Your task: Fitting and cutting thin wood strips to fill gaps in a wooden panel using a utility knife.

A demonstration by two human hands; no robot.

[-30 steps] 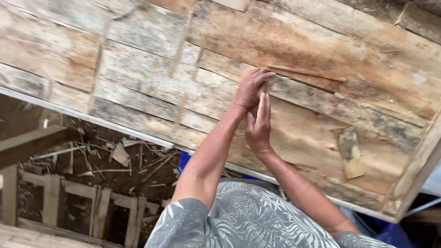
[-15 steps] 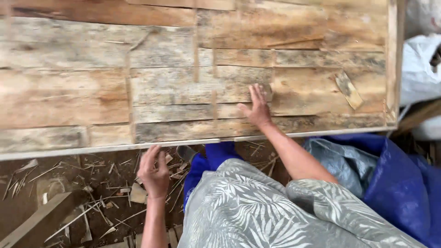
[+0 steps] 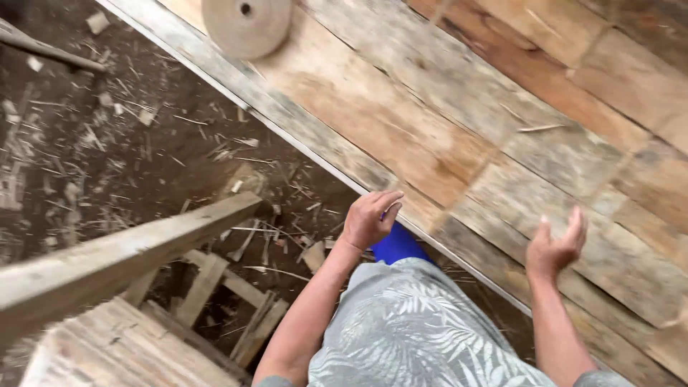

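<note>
A wide panel of weathered wooden planks (image 3: 444, 122) runs across the upper right of the head view. My left hand (image 3: 369, 218) hovers at the panel's near edge, fingers loosely curled, holding nothing. Over the planks further right, my right hand (image 3: 555, 244) is lifted with its fingers spread and empty. A round roll of tan tape (image 3: 246, 23) lies on the panel at the top. A thin wood sliver (image 3: 541, 128) rests on the planks beyond my right hand.
Dirt floor (image 3: 107, 136) strewn with wood chips lies left of the panel. A long wooden beam (image 3: 122, 258) slants across the lower left, above a slatted pallet (image 3: 122, 347). Blue cloth (image 3: 396, 247) shows by my patterned garment (image 3: 416, 330).
The view swung left and tilted. My right hand lifted off the planks. My left hand came up from the floor side to the panel's edge. The tape roll came into view.
</note>
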